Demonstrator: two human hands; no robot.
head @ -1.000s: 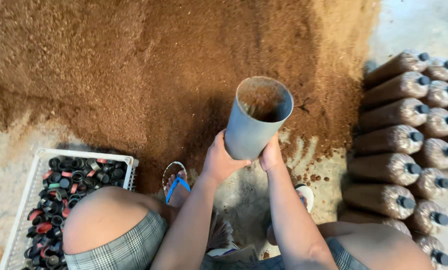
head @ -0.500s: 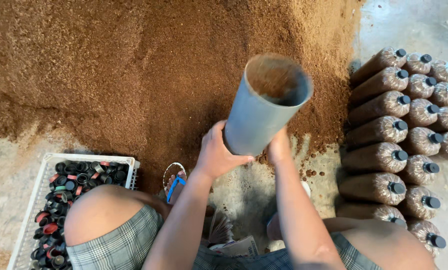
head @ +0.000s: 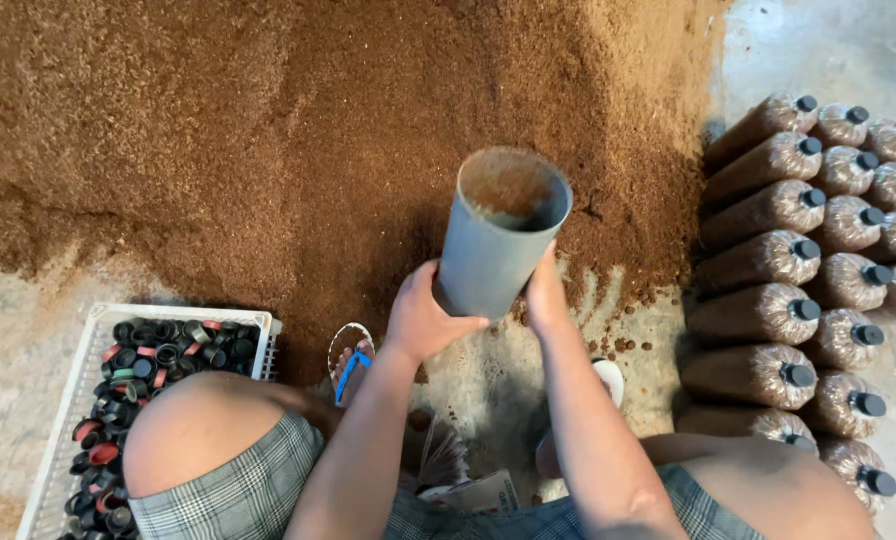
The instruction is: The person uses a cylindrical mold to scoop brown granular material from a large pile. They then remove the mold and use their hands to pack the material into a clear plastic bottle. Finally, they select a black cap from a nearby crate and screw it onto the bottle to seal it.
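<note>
We hold a grey plastic tube (head: 501,235) in both hands, above the near edge of a big heap of brown sawdust-like substrate (head: 268,130). The tube stands nearly upright, open mouth tilted a little toward the camera, brown material sticking inside. Our left hand (head: 423,318) wraps the lower left of the tube, fingers closed tight around it. Our right hand (head: 546,292) presses the lower right side, fingers together along the wall; fingertips hidden behind the tube. We squat, bare knees at left and right, checked shorts (head: 248,490) showing. Under us a sandal with blue strap (head: 351,360) on the concrete floor (head: 8,330). Left of the knee sits a white plastic crate (head: 78,360) full of black and red caps (head: 138,350). To the right, stacked rows of filled clear bags with black caps (head: 798,260) lie on their sides, touching each other, just beside the heap
</note>
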